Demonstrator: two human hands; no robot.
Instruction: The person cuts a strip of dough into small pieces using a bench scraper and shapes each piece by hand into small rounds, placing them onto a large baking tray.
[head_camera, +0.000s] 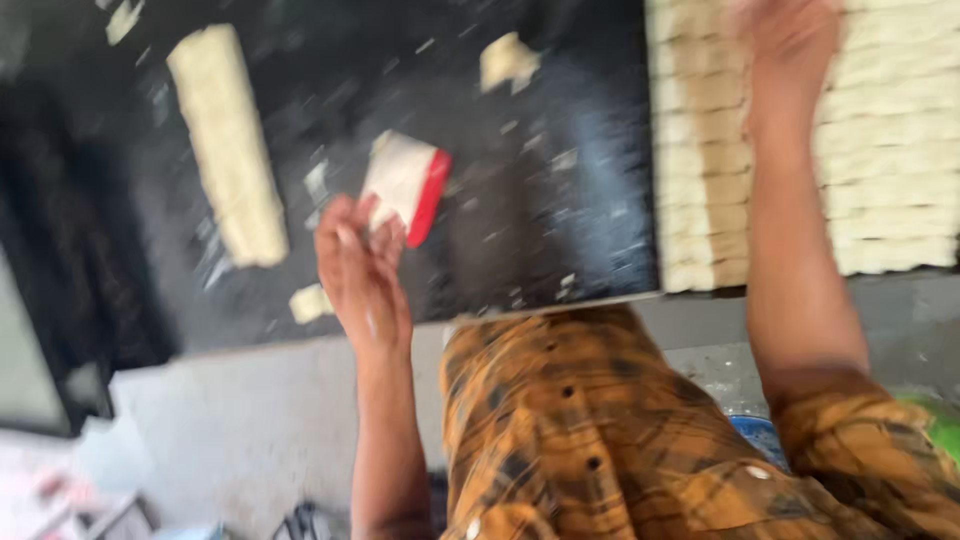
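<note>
My left hand (358, 268) hovers over a black floured worktop (540, 200), fingers loosely spread, just below a white scraper with a red edge (408, 185); whether it touches the scraper is too blurred to tell. A long strip of pale dough (228, 140) lies to its left, and a small dough scrap (310, 302) sits by the counter edge. My right hand (790, 45) reaches up over a tray of ridged dough pieces laid in rows (890, 170); its fingers are smeared by motion.
Another dough scrap (508, 60) lies at the far middle of the worktop. Flour and crumbs speckle the surface. My orange plaid shirt (580, 420) fills the lower middle. A grey floor (240, 420) lies below the counter edge, with blurred items at bottom left.
</note>
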